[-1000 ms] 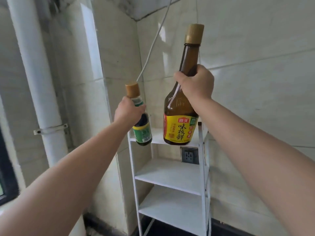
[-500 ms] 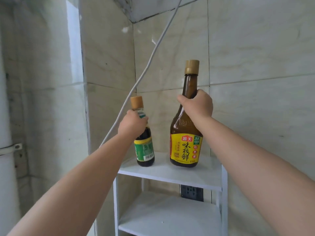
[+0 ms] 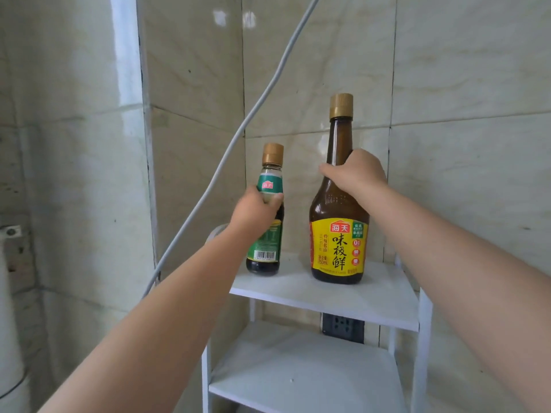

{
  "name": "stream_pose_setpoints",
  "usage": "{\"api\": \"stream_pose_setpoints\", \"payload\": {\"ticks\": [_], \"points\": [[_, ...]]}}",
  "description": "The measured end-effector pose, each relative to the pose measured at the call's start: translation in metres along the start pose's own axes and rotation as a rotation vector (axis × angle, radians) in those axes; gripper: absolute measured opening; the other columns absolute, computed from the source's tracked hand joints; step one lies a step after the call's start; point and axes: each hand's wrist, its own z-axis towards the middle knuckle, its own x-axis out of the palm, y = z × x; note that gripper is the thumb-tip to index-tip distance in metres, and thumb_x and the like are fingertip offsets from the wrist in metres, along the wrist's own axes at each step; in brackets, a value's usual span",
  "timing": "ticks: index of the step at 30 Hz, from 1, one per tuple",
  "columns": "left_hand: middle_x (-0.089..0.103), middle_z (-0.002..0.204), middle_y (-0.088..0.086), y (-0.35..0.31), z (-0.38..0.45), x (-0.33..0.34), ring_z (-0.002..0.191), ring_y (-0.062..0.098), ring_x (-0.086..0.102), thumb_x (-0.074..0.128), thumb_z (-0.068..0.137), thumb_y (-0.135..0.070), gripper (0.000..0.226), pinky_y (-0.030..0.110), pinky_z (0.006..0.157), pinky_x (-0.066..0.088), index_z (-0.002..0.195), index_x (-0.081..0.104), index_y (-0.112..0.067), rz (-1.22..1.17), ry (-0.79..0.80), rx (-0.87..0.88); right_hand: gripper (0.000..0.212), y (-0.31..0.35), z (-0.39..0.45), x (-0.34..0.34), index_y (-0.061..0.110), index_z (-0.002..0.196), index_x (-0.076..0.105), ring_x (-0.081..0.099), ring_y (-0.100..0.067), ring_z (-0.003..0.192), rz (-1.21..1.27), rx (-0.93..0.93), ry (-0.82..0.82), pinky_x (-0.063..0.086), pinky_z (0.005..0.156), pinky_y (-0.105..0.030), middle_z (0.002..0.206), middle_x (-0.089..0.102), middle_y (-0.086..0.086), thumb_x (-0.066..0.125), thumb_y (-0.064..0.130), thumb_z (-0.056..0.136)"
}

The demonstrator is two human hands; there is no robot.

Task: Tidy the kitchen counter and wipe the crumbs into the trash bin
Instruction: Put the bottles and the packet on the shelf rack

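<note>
Head view: both hands hold bottles on shelf.

Soft, even daylight fills the frame, bright but not harsh. The glossy wall tiles catch pale glare, strongest as a white vertical streak in the upper left and two small hot spots near the top centre. Shadows stay faint: a thin one sits under the tall brown bottle on the shelf. Centre detail is crisp, label print readable. Both forearms swell and soften toward the lower corners, and the tile lines bow with wide-angle distortion.
</note>
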Motion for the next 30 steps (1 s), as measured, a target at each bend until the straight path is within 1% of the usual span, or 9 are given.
{"api": "stream_pose_setpoints", "payload": {"ticks": [3,5,7,11,14,18,20,24,30], "points": [[0.054,0.123,0.01,0.014,-0.016,-0.002,0.107,0.024,0.054,0.059,0.09,-0.026,0.05,0.032,0.085,0.042,0.13,0.037,-0.007,-0.053,0.029,-0.015,0.053,0.0,-0.017,-0.013,0.003,0.122,0.05,0.059,-0.029,0.096,-0.131,0.068,0.246,0.043,0.073,-0.031,0.108,0.059,-0.013,0.062,0.039,0.084],[0.055,0.124,0.009,0.022,-0.023,-0.005,0.114,0.025,0.054,0.063,0.087,-0.022,0.053,0.031,0.086,0.042,0.131,0.037,-0.009,-0.042,0.041,-0.027,0.061,-0.002,-0.03,-0.019,0.005,0.129,0.045,0.054,-0.033,0.113,-0.2,0.133,0.401,0.045,0.075,-0.036,0.126,0.054,-0.015,0.067,0.035,0.081],[0.055,0.125,0.008,0.03,-0.028,-0.007,0.116,0.024,0.054,0.066,0.085,-0.02,0.055,0.031,0.087,0.043,0.131,0.038,-0.01,0.019,0.089,-0.055,0.065,-0.004,-0.038,-0.021,0.005,0.132,0.039,0.051,-0.036,0.117,-0.219,0.193,0.467,0.051,0.078,-0.042,0.132,0.05,-0.016,0.071,0.026,0.079],[0.059,0.124,0.009,0.037,-0.029,-0.008,0.116,0.024,0.056,0.069,0.082,-0.02,0.051,0.034,0.092,0.046,0.127,0.046,-0.01,0.058,0.137,-0.094,0.072,-0.008,-0.038,-0.012,0.005,0.133,0.026,0.058,-0.039,0.107,-0.179,0.253,0.413,0.055,0.07,-0.04,0.129,0.048,-0.02,0.072,0.009,0.078],[0.061,0.121,0.008,0.038,-0.021,-0.004,0.113,0.024,0.057,0.069,0.082,-0.02,0.047,0.033,0.088,0.048,0.124,0.049,-0.01,0.076,0.114,-0.09,0.069,-0.009,-0.034,0.0,0.005,0.129,0.028,0.058,-0.036,0.105,-0.174,0.213,0.374,0.053,0.055,-0.033,0.126,0.047,-0.017,0.073,0.012,0.077],[0.06,0.123,0.011,0.041,-0.001,0.008,0.115,0.026,0.057,0.067,0.084,-0.017,0.045,0.034,0.091,0.046,0.124,0.05,-0.008,0.054,0.086,-0.126,0.064,-0.012,-0.024,0.02,0.007,0.125,0.035,0.059,-0.033,0.103,-0.133,0.158,0.35,0.051,0.052,-0.03,0.124,0.051,-0.014,0.075,0.015,0.075],[0.06,0.123,0.012,0.044,0.009,0.015,0.114,0.027,0.057,0.066,0.085,-0.017,0.043,0.035,0.093,0.045,0.124,0.05,-0.007,0.051,0.082,-0.139,0.06,-0.015,-0.018,0.033,0.008,0.124,0.04,0.06,-0.031,0.102,-0.107,0.126,0.341,0.055,0.058,-0.034,0.121,0.054,-0.013,0.075,0.016,0.075],[0.06,0.123,0.015,0.051,0.024,0.025,0.114,0.029,0.057,0.06,0.089,-0.017,0.039,0.036,0.094,0.044,0.125,0.05,-0.006,0.065,0.076,-0.113,0.054,-0.022,-0.008,0.058,0.011,0.121,0.046,0.061,-0.029,0.103,-0.108,0.034,0.273,0.056,0.081,-0.043,0.118,0.06,-0.01,0.074,0.024,0.076],[0.057,0.126,0.017,0.055,0.035,0.024,0.115,0.03,0.055,0.049,0.096,-0.016,0.034,0.035,0.092,0.044,0.128,0.046,-0.005,0.116,0.123,-0.103,0.057,-0.026,0.0,0.072,0.013,0.125,0.045,0.061,-0.029,0.103,-0.084,-0.008,0.24,0.056,0.083,-0.044,0.119,0.06,-0.009,0.073,0.027,0.077]]}}
